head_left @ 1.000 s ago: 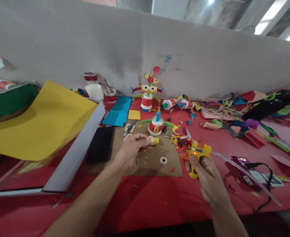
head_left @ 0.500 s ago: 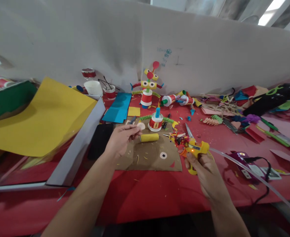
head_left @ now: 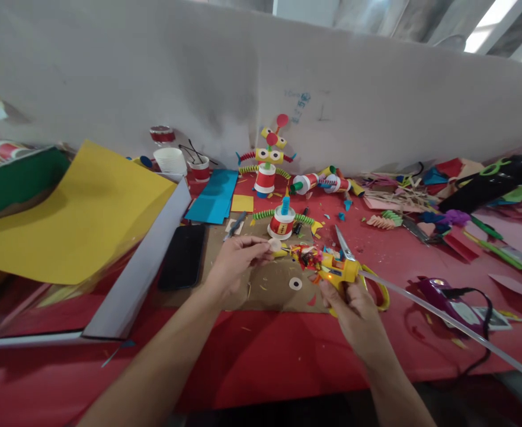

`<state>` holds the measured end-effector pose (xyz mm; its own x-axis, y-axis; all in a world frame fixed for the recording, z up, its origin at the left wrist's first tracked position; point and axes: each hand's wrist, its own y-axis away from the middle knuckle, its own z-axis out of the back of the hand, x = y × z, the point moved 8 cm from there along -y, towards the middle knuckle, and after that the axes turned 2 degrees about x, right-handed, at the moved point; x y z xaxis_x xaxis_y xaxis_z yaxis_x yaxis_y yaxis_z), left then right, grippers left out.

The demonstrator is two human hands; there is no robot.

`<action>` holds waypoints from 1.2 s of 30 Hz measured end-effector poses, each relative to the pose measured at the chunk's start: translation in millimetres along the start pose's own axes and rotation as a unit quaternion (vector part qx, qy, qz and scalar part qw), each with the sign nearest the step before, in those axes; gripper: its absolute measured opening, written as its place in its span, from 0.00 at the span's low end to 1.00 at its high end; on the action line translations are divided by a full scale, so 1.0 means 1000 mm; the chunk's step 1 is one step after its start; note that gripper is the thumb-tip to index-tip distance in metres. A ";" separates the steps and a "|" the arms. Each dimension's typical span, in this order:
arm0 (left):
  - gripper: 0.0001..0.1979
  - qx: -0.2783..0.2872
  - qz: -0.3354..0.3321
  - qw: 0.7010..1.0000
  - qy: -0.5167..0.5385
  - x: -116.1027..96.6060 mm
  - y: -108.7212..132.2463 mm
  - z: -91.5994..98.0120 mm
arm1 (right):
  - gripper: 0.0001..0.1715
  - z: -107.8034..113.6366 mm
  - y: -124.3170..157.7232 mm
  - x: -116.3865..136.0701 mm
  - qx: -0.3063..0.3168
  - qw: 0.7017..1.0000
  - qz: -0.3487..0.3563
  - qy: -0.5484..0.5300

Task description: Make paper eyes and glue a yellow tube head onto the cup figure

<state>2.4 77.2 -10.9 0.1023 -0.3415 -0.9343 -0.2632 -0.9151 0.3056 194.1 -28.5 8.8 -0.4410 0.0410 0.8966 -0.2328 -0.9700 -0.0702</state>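
Well to the left of the left hand's fingers, a large yellow sheet (head_left: 74,219) lies over an open box (head_left: 147,261) on the red tabletop (head_left: 247,362). Closer to those fingers, on their left, a dark phone (head_left: 183,258) lies flat. The left forearm rises from the lower left, slanting inward, and the left hand (head_left: 236,264) reaches out with its back turned upward. Its fingers (head_left: 261,242) stretch to the right, thumb beneath, grasping a small pale disc (head_left: 275,244) by its edge above the brown cardboard (head_left: 265,299). Just beyond the fingertips stands a red-and-white cup figure (head_left: 281,226) with green folded arms. A yellow piece shows partly behind the disc; its full shape is hidden. Immediately right of the disc, a glue gun (head_left: 339,270) points leftward, its nozzle close beside the disc; whether they touch cannot be told. The right forearm comes up from the lower right, leaning left, and the right hand (head_left: 354,305) wraps its fingers around the gun's handle, thumb on the near side. Just beyond this grip lie scissors (head_left: 345,242). A translucent glue stick (head_left: 425,304) trails rightward from the gun, past a purple device (head_left: 450,305).
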 end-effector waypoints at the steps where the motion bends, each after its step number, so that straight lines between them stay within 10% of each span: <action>1: 0.05 -0.001 -0.005 1.000 -0.007 0.000 0.000 -0.001 | 0.13 -0.001 0.000 0.002 -0.004 1.000 0.009 0.004; 36: 0.05 0.002 -0.026 0.998 -0.063 -0.001 0.001 -0.004 | 0.16 -0.010 -0.003 0.011 -0.024 0.991 0.059 0.119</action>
<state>5.8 76.2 -9.2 -0.0059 -0.2637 -0.9646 -0.2652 -0.9297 0.2557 181.0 -23.1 15.0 -0.6583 -0.0108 0.7527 -0.2067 -0.9589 -0.1945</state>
